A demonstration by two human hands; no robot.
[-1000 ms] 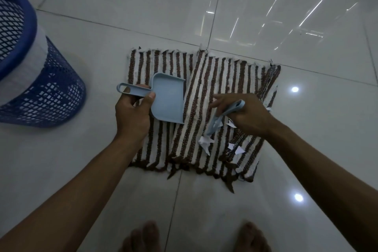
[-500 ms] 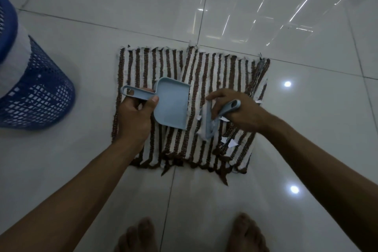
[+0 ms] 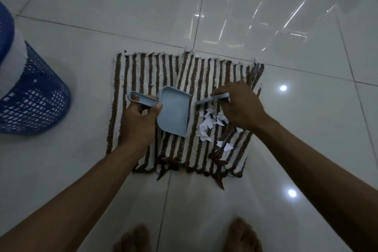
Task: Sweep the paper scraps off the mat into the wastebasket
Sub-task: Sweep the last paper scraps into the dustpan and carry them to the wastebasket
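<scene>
A brown-and-white striped mat (image 3: pixel 143 71) lies on the tiled floor. My left hand (image 3: pixel 139 125) grips the handle of a light blue dustpan (image 3: pixel 173 112), whose pan rests on the mat's middle. Just right of it, my right hand (image 3: pixel 241 106) holds a small light blue brush (image 3: pixel 212 99), lying almost level above the scraps. White paper scraps (image 3: pixel 206 127) sit in a loose pile between the pan's edge and my right hand; a few more lie lower right on the mat. The blue mesh wastebasket (image 3: pixel 32 100) stands at the left edge.
Glossy white floor tiles (image 3: pixel 306 149) surround the mat on all sides. My bare feet (image 3: pixel 135 239) show at the bottom edge, just in front of the mat's fringed near edge.
My right hand lifted the brush away from the scraps and turned it nearly level. The scraps now lie gathered in a pile next to the dustpan's right edge. The left hand kept its grip.
</scene>
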